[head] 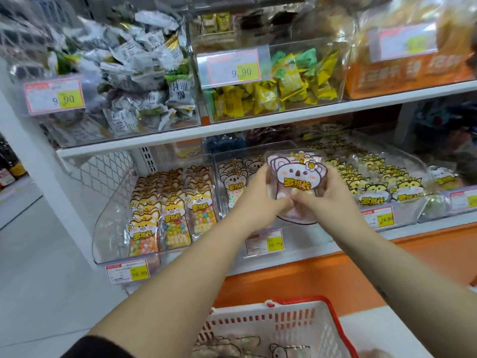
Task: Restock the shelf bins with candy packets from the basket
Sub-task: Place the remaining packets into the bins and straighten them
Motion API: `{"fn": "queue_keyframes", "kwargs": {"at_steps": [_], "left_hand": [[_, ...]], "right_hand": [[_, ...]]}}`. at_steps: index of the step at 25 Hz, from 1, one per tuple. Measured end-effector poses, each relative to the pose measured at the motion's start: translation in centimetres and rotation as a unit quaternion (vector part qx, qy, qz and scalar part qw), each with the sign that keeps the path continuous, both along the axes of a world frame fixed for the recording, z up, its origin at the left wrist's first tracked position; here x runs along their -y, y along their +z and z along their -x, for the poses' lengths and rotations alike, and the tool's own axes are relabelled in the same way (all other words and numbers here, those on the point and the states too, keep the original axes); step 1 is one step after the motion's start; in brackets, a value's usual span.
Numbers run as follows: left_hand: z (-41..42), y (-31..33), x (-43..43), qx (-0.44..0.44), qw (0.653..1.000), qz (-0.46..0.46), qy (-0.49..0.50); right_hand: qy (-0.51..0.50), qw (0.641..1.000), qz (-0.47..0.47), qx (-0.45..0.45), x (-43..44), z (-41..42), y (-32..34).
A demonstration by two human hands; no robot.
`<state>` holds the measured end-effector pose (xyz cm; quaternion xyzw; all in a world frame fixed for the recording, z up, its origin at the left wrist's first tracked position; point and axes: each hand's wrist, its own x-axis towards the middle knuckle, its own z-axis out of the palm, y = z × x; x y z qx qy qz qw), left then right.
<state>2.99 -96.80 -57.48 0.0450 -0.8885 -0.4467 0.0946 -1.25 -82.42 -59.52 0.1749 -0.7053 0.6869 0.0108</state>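
Head: pink koala-face candy packet (296,174), left hand (258,200) and right hand (333,200) fingers (262,174) around it

Above where I grip runs a white shelf board (258,122); below it, an orange base panel (296,277). Well left, a white upright (59,208), wire mesh (103,171) and pale floor (28,267).

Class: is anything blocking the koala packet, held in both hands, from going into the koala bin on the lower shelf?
Nothing visible does. The left hand and right hand hold the koala packet above the open-topped koala bin, below the upper shelf. Stocked packets sit at its back left; its front is hidden behind the hands.
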Motion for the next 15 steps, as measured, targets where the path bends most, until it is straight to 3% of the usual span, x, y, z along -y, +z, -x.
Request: {"fn": "queue_keyframes", "kwargs": {"at_steps": [5,8,11,15], "left_hand": [[8.1,-4.4,2.2,0.093,0.995,-0.027,0.010],[11.8,-6.3,3.6,0.086,0.996,-0.032,0.012],[14.2,-7.2,4.1,0.077,0.995,-0.062,0.030],[16.0,-8.8,4.5,0.117,0.992,-0.046,0.017]], "right_hand": [[-0.063,0.981,-0.181,0.013,1.6,5.3,-1.6],[-0.026,0.961,-0.274,0.035,2.6,8.3,-2.3],[-0.037,0.927,-0.372,-0.014,3.8,9.9,-3.5],[-0.060,0.914,-0.398,-0.048,3.5,10.8,-4.1]]}}
